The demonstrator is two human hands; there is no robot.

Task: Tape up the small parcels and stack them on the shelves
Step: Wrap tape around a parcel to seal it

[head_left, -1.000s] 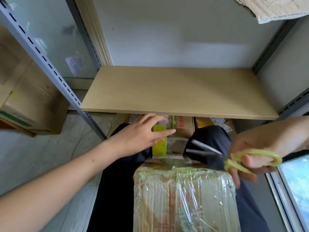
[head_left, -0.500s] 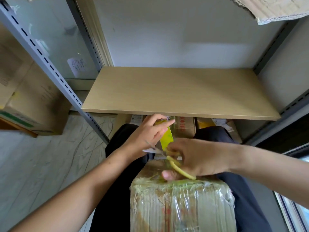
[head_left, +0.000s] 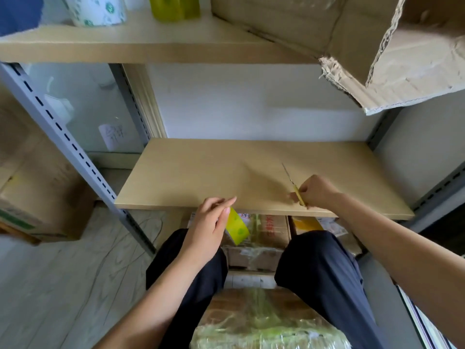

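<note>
Right hand, gripping the scissors, has left the parcel for the shelf's front edge; left hand holds the tape roll, tape cut.

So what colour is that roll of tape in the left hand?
Yellow-green with darker green spots; the roll of tape, held by the left hand, shows in the head view.

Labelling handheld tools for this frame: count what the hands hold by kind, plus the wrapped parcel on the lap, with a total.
Scissors: 1, the yellow-handled scissors gripped in the right hand over the middle shelf
Tape roll: 1, the yellow-green tape roll held by the left hand
Parcel: 1, the film-wrapped parcel between the knees
Total: 3
</note>
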